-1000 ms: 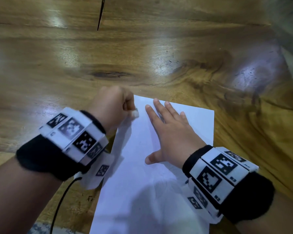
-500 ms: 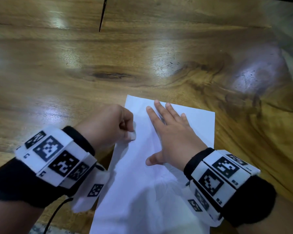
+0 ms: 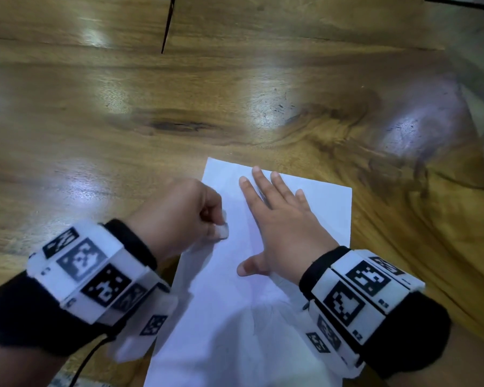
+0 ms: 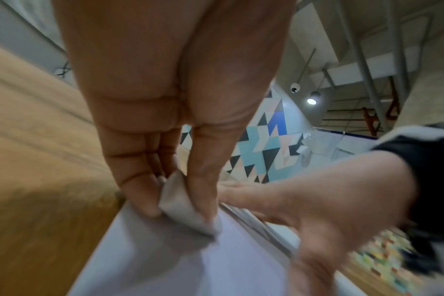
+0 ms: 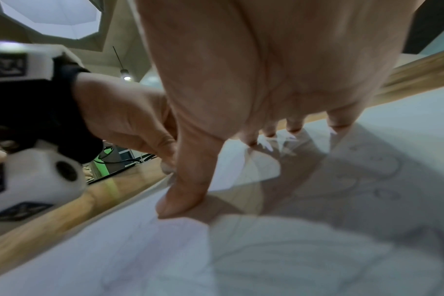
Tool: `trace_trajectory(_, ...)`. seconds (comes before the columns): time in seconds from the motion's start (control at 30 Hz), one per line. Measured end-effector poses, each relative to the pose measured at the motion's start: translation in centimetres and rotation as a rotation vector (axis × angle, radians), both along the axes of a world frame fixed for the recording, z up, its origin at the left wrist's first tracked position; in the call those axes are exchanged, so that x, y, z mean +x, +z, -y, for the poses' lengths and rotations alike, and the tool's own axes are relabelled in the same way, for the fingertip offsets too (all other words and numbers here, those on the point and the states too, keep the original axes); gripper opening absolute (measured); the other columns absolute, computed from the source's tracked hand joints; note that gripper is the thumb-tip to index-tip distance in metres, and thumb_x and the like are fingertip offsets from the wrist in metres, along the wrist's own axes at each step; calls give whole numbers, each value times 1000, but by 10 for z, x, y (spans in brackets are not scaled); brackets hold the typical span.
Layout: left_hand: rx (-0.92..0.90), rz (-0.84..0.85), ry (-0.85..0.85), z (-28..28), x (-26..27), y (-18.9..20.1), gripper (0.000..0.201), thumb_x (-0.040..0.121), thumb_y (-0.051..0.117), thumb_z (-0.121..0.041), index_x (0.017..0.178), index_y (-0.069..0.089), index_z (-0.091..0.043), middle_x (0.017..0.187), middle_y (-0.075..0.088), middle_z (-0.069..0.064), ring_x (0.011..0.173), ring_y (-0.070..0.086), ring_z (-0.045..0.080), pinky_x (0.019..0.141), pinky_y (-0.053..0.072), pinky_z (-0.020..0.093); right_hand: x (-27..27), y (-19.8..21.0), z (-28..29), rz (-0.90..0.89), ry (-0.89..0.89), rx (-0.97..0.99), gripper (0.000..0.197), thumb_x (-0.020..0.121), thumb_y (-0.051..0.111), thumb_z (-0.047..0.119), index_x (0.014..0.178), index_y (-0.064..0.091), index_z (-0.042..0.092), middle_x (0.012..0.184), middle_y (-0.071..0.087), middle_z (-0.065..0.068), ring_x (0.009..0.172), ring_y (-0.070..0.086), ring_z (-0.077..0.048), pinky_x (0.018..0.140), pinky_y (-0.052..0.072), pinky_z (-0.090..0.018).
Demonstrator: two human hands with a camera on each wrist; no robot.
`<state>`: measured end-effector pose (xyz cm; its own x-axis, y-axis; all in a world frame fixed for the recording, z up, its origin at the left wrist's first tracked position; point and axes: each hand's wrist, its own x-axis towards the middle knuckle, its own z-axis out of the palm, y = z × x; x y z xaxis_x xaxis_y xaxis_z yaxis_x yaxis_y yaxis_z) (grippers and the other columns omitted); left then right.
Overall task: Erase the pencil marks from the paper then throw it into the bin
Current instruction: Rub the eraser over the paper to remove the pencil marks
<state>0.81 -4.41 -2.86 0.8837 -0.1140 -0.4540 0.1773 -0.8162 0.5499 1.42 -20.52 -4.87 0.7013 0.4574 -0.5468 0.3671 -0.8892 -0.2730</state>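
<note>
A white sheet of paper (image 3: 313, 216) lies on the wooden table (image 3: 95, 129), running toward me. My left hand (image 3: 179, 216) pinches a small white eraser (image 3: 222, 231) and holds it against the paper's left edge; the left wrist view shows the eraser (image 4: 183, 202) between thumb and fingers, touching the paper (image 4: 216, 270). My right hand (image 3: 280, 227) lies flat on the sheet with straight, spread fingers, pressing it down. In the right wrist view faint pencil lines (image 5: 383, 192) show on the paper (image 5: 317, 250) under the right hand (image 5: 254, 80). No bin is in view.
Glossy wood stretches away on the left and far side. A dark crack (image 3: 166, 26) cuts the far boards. The table's right edge (image 3: 470, 113) drops to a grey floor. A black cable (image 3: 87, 361) hangs from my left wrist.
My left hand with the eraser has slid down the paper's left side toward me, from near the top corner. The right hand has stayed flat on the sheet.
</note>
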Motion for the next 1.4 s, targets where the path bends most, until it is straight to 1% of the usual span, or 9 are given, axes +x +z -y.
trace_trajectory(0.17,30,184,76,6,37,2,11,69,75,-17,67,65,-14,65,64,0,63,56,16,54,38,19,0,1,-1,-5,2,-6,129,66,74,58,145,-25,29,150,-36,10,139,-31,-14,114,-12,-42)
trace_trajectory(0.37,69,163,-29,7,-6,1,31,71,73,-19,53,49,-24,52,43,-16,47,43,-2,52,34,3,0,1,0,-11,-3,12,129,67,73,59,145,-25,29,149,-38,11,138,-33,-14,115,-12,-42)
trace_trajectory(0.5,76,240,47,8,-16,-5,31,70,73,-14,52,49,-24,54,40,-12,49,38,-1,46,28,9,0,2,1,-36,-3,47,132,66,76,54,146,-24,24,150,-36,11,138,-32,-12,115,-12,-40)
trace_trajectory(0.6,80,260,95,11,-20,-7,16,67,62,-26,56,61,-14,58,44,-5,55,46,17,47,27,19,8,7,11,-84,-10,67,130,67,81,42,147,-20,17,152,-33,8,140,-26,-8,115,-9,-29)
trace_trajectory(0.73,49,296,96,10,-21,-9,21,64,56,-30,62,65,-12,66,56,5,61,53,24,49,30,15,13,12,23,-97,-4,90,123,70,80,37,149,-14,20,153,-28,12,141,-21,-4,104,-4,-10)
trace_trajectory(0.83,7,258,102,6,-21,-9,11,70,71,-23,66,63,-16,75,67,7,71,60,23,60,43,28,9,10,18,-85,7,82,124,70,79,42,149,-14,20,153,-28,10,141,-23,-8,109,-5,-16)
trace_trajectory(1.0,-8,172,76,-3,-13,-9,7,72,70,-18,76,66,-15,74,69,3,73,60,17,54,35,14,3,8,11,-84,-24,77,124,70,76,47,148,-17,19,152,-31,8,140,-26,-12,117,-5,-29)
trace_trajectory(1.3,-58,56,98,-14,8,-7,13,66,76,-16,74,66,-17,60,66,-4,44,53,4,42,37,10,2,7,9,-46,-34,87,126,68,76,51,149,-16,22,153,-28,12,141,-24,-9,113,-6,-21)
trace_trajectory(1.4,-77,115,151,-13,34,-5,14,66,76,-14,77,67,-14,56,62,1,44,53,10,54,44,21,2,6,10,6,-10,58,126,66,73,59,149,-15,26,153,-26,16,141,-22,-7,111,-4,-18)
